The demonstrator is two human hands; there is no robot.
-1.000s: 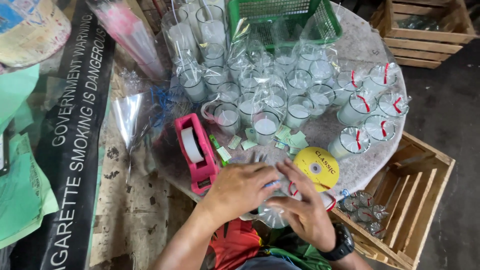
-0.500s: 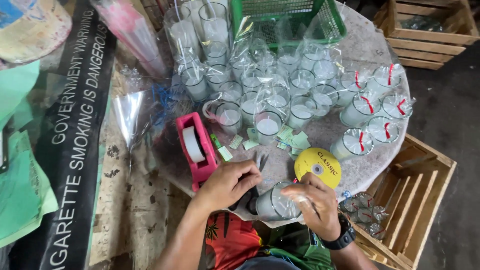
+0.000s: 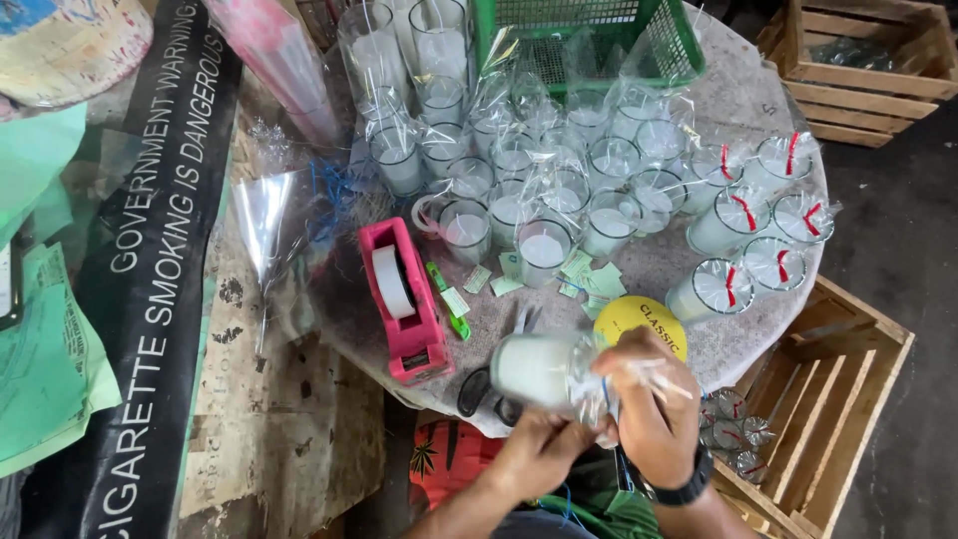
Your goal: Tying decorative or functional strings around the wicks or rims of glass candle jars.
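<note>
Held thing: a glass candle [image 3: 534,367] in clear cellophane wrap [image 3: 589,389], lying on its side in the air just above the near edge of the round table [image 3: 733,100].
Right hand [image 3: 654,404]: curled shut around the bunched cellophane at the candle's mouth; fingers closed tight on the gather.
Left hand [image 3: 534,454]: below the candle, fingers pinched on the wrap's lower tail; how tightly cannot be told.
Step in hand: by the look of it, gathering the wrap closed at the candle's top before it is tied.
Next move calls for: a steady grip on the gather, and a free finger for a tie or tape, without letting the twist loosen.
Close by: pink tape dispenser [image 3: 404,299] just left of the candle; yellow ribbon spool [image 3: 639,321] touching the right hand's far side; scissors [image 3: 489,389] under the candle.
Farther off: wrapped candles with red ties [image 3: 743,235] at the table's right; untied ones [image 3: 544,190] in the middle; wooden crate [image 3: 828,399] beside the table.
</note>
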